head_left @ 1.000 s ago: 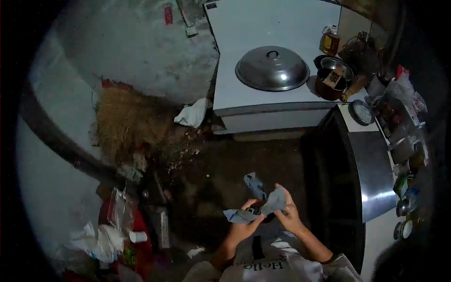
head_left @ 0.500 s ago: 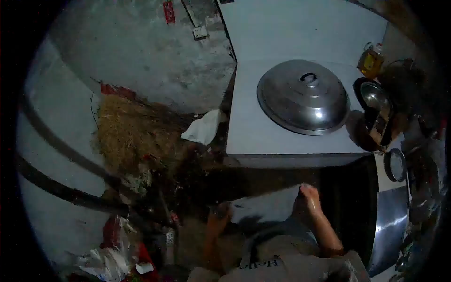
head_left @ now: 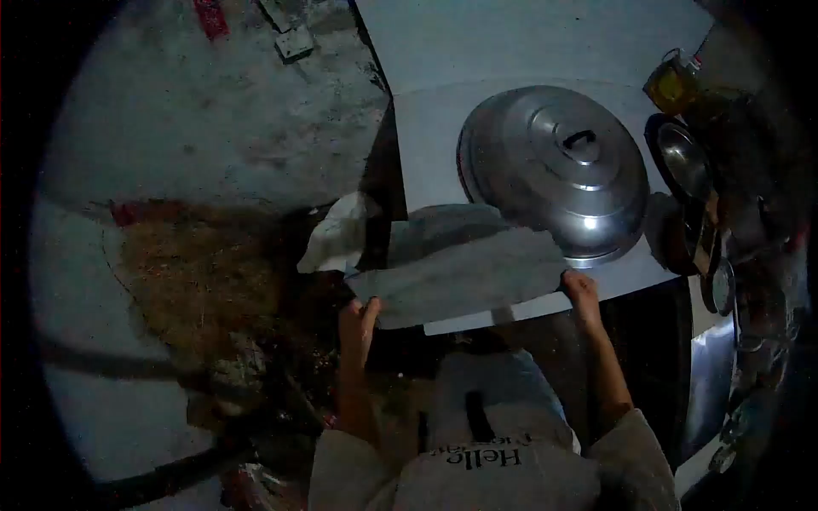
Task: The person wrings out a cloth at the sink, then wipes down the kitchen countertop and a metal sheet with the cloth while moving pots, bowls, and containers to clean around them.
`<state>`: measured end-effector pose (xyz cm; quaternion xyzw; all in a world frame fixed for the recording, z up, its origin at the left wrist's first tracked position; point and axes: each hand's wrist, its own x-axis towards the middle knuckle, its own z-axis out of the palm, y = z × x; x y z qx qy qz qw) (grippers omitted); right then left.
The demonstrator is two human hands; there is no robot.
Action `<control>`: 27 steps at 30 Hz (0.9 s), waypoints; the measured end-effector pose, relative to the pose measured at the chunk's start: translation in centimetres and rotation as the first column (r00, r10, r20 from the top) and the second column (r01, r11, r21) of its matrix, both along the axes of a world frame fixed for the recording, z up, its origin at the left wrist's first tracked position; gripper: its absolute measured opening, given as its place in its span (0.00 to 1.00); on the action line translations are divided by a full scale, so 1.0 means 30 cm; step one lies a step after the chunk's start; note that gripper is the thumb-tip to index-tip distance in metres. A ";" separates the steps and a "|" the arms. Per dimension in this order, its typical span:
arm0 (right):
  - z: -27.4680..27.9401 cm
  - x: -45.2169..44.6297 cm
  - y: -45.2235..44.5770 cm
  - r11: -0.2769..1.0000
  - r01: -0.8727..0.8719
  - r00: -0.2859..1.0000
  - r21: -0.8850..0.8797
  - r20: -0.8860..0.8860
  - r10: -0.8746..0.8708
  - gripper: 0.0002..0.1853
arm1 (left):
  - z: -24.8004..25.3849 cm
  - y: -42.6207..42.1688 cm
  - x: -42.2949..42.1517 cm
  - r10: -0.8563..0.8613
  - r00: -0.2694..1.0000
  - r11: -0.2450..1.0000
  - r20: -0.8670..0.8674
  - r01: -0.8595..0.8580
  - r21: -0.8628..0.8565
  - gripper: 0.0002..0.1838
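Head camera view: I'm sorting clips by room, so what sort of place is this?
Probably a simple home kitchen: a large domed metal lid sits on a white counter, with a jug of yellowish liquid, perhaps cooking oil, near the corner.

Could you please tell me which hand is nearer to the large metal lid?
Right. The right hand grips one end of the grey cloth just in front of the metal lid; the left hand holds the other end, farther off to the lid's left.

The grey cloth [head_left: 464,279], bunched up a second ago, now spreads from left hand [head_left: 361,320] to right hand [head_left: 582,291], nearer the metal lid [head_left: 554,175].
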<state>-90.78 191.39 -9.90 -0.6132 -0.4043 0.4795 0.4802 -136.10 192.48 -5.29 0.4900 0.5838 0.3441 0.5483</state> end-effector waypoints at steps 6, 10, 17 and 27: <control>-0.172 -0.229 -0.125 0.860 0.097 0.705 -0.501 0.644 0.296 0.19 | -0.638 -0.027 0.100 0.327 0.658 0.945 -0.678 -0.226 0.235 0.27; -0.182 -0.393 -0.098 0.985 0.011 0.707 -0.172 0.698 0.114 0.25 | -0.727 -0.070 0.334 0.272 0.670 0.909 -0.691 0.057 0.413 0.34; -0.529 -0.528 0.110 0.909 -0.398 0.244 -0.120 0.942 0.232 0.36 | -0.699 0.194 0.519 0.196 0.472 0.923 -0.860 0.208 0.324 0.37; -0.523 -0.694 0.653 0.879 -0.401 0.289 -0.258 0.875 0.389 0.33 | -0.658 0.762 0.428 0.162 0.462 0.902 -0.872 0.289 0.321 0.31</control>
